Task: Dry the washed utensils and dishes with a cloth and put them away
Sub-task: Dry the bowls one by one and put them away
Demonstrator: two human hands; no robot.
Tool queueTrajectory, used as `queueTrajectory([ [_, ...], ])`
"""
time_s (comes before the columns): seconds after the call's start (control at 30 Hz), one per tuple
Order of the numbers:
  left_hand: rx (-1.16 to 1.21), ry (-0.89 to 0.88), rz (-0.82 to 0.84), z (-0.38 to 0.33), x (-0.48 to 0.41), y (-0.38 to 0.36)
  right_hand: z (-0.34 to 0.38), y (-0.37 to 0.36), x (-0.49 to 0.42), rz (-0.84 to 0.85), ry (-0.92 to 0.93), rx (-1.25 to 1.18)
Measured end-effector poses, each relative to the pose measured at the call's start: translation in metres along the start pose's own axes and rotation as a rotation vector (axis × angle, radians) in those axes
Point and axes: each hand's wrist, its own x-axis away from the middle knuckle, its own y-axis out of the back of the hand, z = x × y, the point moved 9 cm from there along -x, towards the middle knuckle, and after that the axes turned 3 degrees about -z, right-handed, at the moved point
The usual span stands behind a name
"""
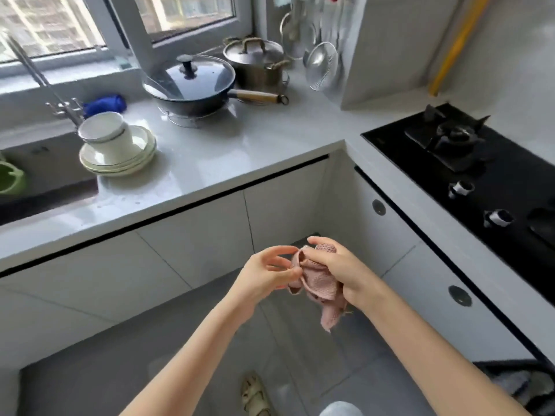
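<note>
Hanging in mid-air over the floor, the pink cloth (pixel 318 280) is held low in front of the white cabinet doors (pixel 195 229), well below the tabletop (pixel 225 151). It's bunched up and gripped by the right hand (pixel 339 268), whose fingers are curled over the top of it, with a loose tail left dangling underneath. The cloth's left edge is pinched by the left hand (pixel 267 271) between thumb and curled fingers, so both hands are closed on the same cloth, pretty much touching each other.

The dishes are found up on the tabletop, right beside the sink (pixel 45 181): white bowls (pixel 105 130) are nested on a pile of plates (pixel 120 163). A few water drops can be made out on the tabletop near that edge. A green thing (pixel 10 177) is seen in the sink, too cut off to identify. Behind the dishes, a blue cloth (pixel 105 104) is parked by the base of the faucet (pixel 39 79).

Further back, a dark wok (pixel 192 82) with a glass lid is set on a wire stand, and a lidded steel pot (pixel 258 61) is tucked just behind it in the corner. A metal strainer (pixel 324 66) is hung on the wall. Off to the right, a black gas hob (pixel 480 175) is built in.
</note>
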Motion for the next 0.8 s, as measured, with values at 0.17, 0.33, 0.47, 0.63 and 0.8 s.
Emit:
queueTrajectory([
  [0.17,0.013,-0.079,-0.22,-0.02,-0.021,0.141,0.063,-0.137,-0.04,0.342,-0.035,-0.203],
  [0.33,0.088,-0.086,-0.263,-0.027,-0.042,0.243,0.107,-0.228,-0.087,0.437,0.119,-0.014],
  [0.47,0.184,-0.038,-0.321,-0.025,-0.07,0.324,0.147,-0.285,-0.13,0.424,0.223,0.071],
  [0.63,0.544,0.054,-0.7,-0.011,-0.121,0.443,0.213,-0.338,-0.194,0.398,0.367,0.163],
  [0.8,0.345,0.236,-1.043,-0.013,-0.18,0.556,0.274,-0.393,-0.259,0.485,0.387,0.191],
])
